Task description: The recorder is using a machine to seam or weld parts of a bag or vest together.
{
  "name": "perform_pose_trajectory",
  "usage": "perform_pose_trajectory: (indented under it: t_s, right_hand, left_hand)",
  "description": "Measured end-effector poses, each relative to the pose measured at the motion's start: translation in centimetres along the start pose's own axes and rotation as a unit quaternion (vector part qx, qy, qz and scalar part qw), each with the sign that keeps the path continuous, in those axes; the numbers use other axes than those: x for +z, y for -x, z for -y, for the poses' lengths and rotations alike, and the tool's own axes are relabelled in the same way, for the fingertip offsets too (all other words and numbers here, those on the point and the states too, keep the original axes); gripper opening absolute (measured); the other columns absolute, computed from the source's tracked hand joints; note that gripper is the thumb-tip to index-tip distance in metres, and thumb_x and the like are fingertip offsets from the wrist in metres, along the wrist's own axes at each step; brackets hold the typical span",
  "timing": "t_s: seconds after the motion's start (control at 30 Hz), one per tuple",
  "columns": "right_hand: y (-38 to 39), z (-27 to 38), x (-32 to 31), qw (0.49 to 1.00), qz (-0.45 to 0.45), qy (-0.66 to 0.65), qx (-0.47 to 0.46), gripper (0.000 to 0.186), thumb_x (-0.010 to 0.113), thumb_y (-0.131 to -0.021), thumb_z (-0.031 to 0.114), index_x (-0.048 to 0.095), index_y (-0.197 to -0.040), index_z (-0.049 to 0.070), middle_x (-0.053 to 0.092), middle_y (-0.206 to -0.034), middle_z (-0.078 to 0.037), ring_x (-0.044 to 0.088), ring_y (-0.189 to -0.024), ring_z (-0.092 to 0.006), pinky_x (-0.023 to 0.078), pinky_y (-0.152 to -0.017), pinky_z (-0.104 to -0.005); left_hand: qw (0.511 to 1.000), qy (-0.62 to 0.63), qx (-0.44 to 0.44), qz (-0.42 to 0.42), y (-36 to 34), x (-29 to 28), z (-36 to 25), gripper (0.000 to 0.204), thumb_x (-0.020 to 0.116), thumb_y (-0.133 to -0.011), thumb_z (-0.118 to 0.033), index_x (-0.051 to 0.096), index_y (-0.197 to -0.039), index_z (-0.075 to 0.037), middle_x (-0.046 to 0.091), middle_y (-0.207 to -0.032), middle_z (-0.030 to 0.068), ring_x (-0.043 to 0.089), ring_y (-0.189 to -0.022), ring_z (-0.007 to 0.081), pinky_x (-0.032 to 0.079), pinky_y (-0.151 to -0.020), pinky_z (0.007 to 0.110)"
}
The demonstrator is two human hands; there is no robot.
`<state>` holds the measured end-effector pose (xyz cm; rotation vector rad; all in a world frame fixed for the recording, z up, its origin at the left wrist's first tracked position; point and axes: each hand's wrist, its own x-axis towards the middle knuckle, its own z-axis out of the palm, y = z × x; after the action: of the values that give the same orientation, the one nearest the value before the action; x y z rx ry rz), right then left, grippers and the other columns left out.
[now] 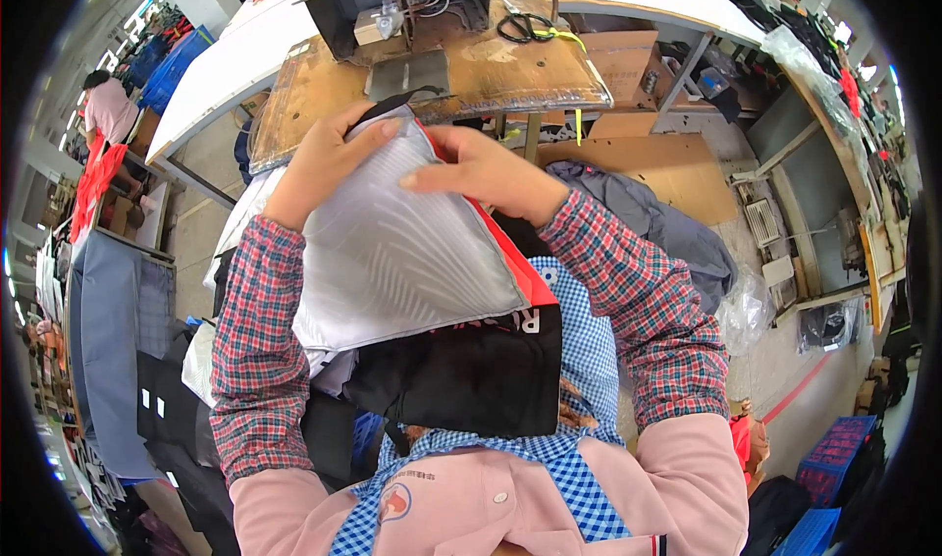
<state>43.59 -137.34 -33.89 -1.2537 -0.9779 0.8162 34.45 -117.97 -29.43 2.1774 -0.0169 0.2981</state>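
A fabric piece (392, 252) with a pale grey patterned face and a red layer along its right edge hangs in front of me. My left hand (334, 158) pinches its upper left corner, thumb on the grey face. Its upper right edge is between the fingers and thumb of my right hand (481, 168). A strip of black cloth (397, 103) sticks out above the left fingers. Below, black fabric (471, 379) with pale lettering lies over my lap, partly under the grey piece.
Just ahead stands a worn wooden worktable (520, 70) bearing a dark open-sided machine (397, 11) and black-handled scissors (525, 28). A dark grey jacket-like bundle (657, 222) lies to the right, near flattened cardboard (677, 168). Black cloth (177, 414) is piled at left. Far left, another person (110, 114) works.
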Motion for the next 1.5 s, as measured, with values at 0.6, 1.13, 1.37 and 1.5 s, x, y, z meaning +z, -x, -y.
perform_pose_trajectory:
  t_s: [0.6, 1.13, 1.37, 1.5]
  right_hand:
    - [-13.5, -1.2, -7.4, 0.985, -0.159, -0.063, 0.022, 0.022, 0.062, -0.090, 0.023, 0.063, -0.089, 0.002, 0.062, -0.078, -0.003, 0.059, -0.067, -0.0132, 0.053, -0.067, -0.0291]
    - [-16.1, -1.5, -7.0, 0.946, -0.210, -0.240, 0.055, 0.018, 0.061, -0.088, 0.022, 0.062, -0.078, 0.007, 0.061, -0.070, 0.001, 0.055, -0.062, -0.0098, 0.045, -0.059, -0.0238]
    - [-17.7, -3.0, -7.8, 0.957, -0.235, -0.172, -0.015, 0.021, 0.060, -0.088, 0.022, 0.065, -0.078, 0.004, 0.061, -0.069, -0.001, 0.052, -0.060, -0.0103, 0.042, -0.057, -0.0239]
    - [-17.7, -2.7, -7.9, 0.959, -0.244, -0.142, -0.017, 0.020, 0.058, -0.089, 0.022, 0.064, -0.079, 0.006, 0.059, -0.067, -0.001, 0.053, -0.060, -0.0120, 0.044, -0.059, -0.0257]
  left_hand:
    - [0.993, -0.027, -0.100, 0.054, -9.9, -3.9, 7.2, 0.046, 0.063, -0.091, -0.040, 0.066, -0.109, 0.003, 0.067, -0.086, 0.0045, 0.061, -0.074, 0.0090, 0.048, -0.069, 0.023]
    - [0.994, 0.038, -0.101, -0.004, -11.0, -4.3, 6.5, 0.047, 0.067, -0.089, -0.037, 0.066, -0.112, 0.003, 0.069, -0.088, 0.0076, 0.063, -0.075, 0.0120, 0.050, -0.070, 0.025]
    - [0.995, 0.015, -0.094, -0.016, -11.3, -4.3, 6.5, 0.052, 0.065, -0.089, -0.039, 0.063, -0.115, 0.006, 0.068, -0.089, 0.0074, 0.062, -0.077, 0.0117, 0.049, -0.071, 0.023]
    - [0.997, -0.002, -0.069, -0.046, -11.1, -4.2, 6.9, 0.049, 0.064, -0.090, -0.038, 0.064, -0.111, 0.006, 0.068, -0.086, 0.0053, 0.061, -0.072, 0.0105, 0.048, -0.068, 0.023]
